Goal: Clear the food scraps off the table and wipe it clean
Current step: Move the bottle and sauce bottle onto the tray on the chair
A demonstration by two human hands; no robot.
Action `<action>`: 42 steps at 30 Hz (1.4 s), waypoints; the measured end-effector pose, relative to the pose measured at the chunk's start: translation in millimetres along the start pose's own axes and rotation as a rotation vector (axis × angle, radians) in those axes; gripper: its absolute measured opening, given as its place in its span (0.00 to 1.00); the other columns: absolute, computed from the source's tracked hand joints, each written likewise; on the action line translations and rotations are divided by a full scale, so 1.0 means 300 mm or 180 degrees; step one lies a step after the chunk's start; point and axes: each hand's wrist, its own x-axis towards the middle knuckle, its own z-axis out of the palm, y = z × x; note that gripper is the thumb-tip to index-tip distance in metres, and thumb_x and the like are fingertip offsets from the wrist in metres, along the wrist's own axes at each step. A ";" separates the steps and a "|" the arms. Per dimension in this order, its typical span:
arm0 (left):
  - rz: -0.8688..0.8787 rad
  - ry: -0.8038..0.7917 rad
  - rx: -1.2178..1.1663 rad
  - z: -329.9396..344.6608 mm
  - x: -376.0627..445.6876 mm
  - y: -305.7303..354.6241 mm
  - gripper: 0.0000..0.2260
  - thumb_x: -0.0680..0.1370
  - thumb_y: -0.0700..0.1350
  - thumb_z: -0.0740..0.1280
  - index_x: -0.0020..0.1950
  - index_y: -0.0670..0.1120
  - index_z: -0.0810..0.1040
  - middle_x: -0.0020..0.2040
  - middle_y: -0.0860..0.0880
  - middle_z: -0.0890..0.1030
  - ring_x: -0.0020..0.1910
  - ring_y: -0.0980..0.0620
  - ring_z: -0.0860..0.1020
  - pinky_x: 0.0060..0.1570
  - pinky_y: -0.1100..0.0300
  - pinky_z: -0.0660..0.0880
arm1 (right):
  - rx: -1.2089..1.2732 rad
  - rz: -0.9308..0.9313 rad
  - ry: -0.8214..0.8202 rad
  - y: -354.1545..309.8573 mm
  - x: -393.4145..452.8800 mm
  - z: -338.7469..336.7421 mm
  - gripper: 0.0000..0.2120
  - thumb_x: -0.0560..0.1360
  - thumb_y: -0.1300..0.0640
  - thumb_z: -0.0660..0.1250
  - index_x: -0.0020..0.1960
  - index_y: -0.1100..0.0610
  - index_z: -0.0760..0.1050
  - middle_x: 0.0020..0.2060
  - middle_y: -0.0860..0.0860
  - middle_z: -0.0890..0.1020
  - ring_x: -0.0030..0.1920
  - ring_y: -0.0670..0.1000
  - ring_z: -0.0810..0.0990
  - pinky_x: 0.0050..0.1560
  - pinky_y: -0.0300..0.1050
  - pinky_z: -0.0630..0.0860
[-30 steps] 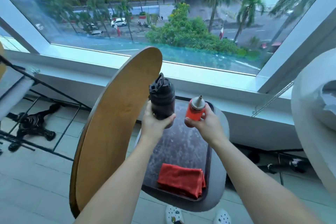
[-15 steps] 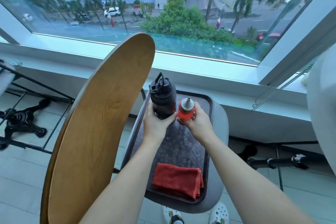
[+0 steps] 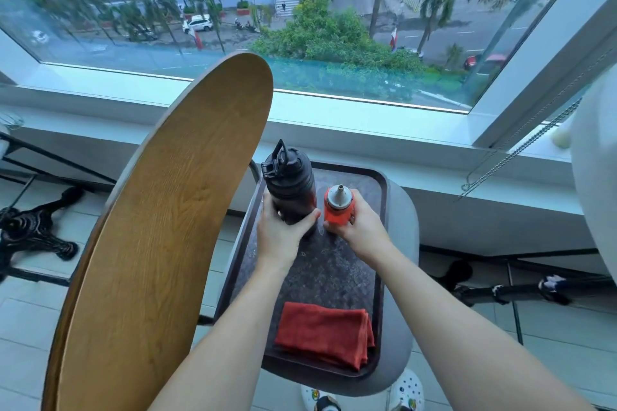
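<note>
**A:** Desk [image 3: 160,243] first: why is that wooden round top tipped up on edge at the left?

**B:** Probably so it can be cleared. Fingers [image 3: 312,215] of the left hand [image 3: 283,237] curl round a dark bottle [image 3: 290,187]; the right hand [image 3: 360,227] grips an orange squeeze bottle [image 3: 339,207].

**A:** Both held low over the tray [image 3: 379,277]?

**B:** Yes, at its far end, I'd guess to park them together.

**A:** And the cloth?

**B:** A folded red cloth [image 3: 324,334] lies on the tray's near end, handy for wiping. I see no scraps.
</note>
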 end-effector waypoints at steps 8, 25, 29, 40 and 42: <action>-0.0055 -0.0042 0.0319 -0.011 0.000 0.007 0.34 0.62 0.57 0.82 0.64 0.62 0.71 0.59 0.56 0.83 0.60 0.54 0.81 0.62 0.47 0.78 | -0.0201 0.0041 -0.0026 -0.009 -0.009 0.002 0.27 0.70 0.52 0.76 0.64 0.39 0.69 0.57 0.43 0.79 0.56 0.46 0.77 0.52 0.43 0.71; -0.0889 -0.1136 0.2190 -0.099 -0.261 0.183 0.26 0.78 0.59 0.67 0.74 0.51 0.71 0.69 0.50 0.78 0.68 0.47 0.75 0.61 0.54 0.71 | -0.1739 0.0644 -0.0281 -0.116 -0.297 -0.188 0.31 0.79 0.38 0.62 0.77 0.49 0.59 0.69 0.53 0.74 0.65 0.56 0.76 0.63 0.52 0.73; -0.0514 -0.1093 0.2191 -0.122 -0.340 0.310 0.20 0.79 0.59 0.66 0.68 0.53 0.77 0.60 0.53 0.83 0.62 0.53 0.78 0.57 0.59 0.72 | -0.1655 0.0384 -0.0046 -0.246 -0.410 -0.257 0.26 0.81 0.38 0.59 0.74 0.50 0.64 0.62 0.50 0.79 0.61 0.53 0.77 0.59 0.48 0.73; 0.0732 -0.1163 0.1574 -0.065 -0.489 0.719 0.11 0.80 0.57 0.67 0.42 0.53 0.81 0.34 0.52 0.83 0.35 0.62 0.79 0.31 0.69 0.69 | -0.1462 -0.0753 0.1215 -0.605 -0.676 -0.481 0.15 0.80 0.39 0.60 0.55 0.48 0.77 0.39 0.45 0.82 0.40 0.46 0.79 0.42 0.40 0.74; 0.0852 -0.1235 0.1427 -0.042 -0.508 0.783 0.12 0.80 0.57 0.66 0.43 0.53 0.81 0.35 0.51 0.84 0.35 0.58 0.80 0.32 0.67 0.72 | -0.1418 -0.0966 0.1427 -0.649 -0.709 -0.539 0.13 0.80 0.40 0.62 0.52 0.48 0.79 0.37 0.44 0.81 0.36 0.45 0.77 0.39 0.38 0.73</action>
